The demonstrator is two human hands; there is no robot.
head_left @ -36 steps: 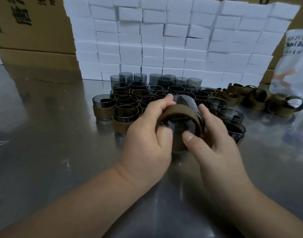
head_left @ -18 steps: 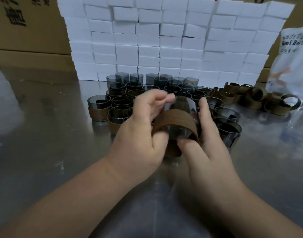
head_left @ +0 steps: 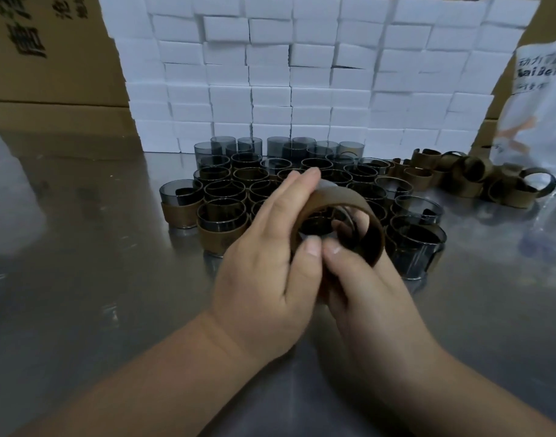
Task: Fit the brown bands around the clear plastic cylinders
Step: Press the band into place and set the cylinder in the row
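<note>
head view, hands: both are up off the metal table (head_left: 81, 279), near the middle; our left hand (head_left: 270, 272) curls its fingers over the top of a brown band (head_left: 343, 197) with the thumb on the near edge, and our right hand (head_left: 365, 288) pinches that same edge, the rest of its fingers hidden behind the loop
band in hand: held in the air just near of the cluster, opening tilted toward us; something clear shows inside it, probably a cylinder, but it's too blurred for us to swear
cluster: cylinders (head_left: 221, 228) packed together just beyond our hands, the near-left ones already wearing bands
loose bands (head_left: 469, 171): piled far right, beside a plastic bag (head_left: 538, 105)
backdrop: white boxes (head_left: 302, 74) stacked behind
step: we'd say mid-fit, working one band round one cylinder
next move: we reckon it needs the band squared up and slid on evenly, then set down upright with the finished ones
</note>
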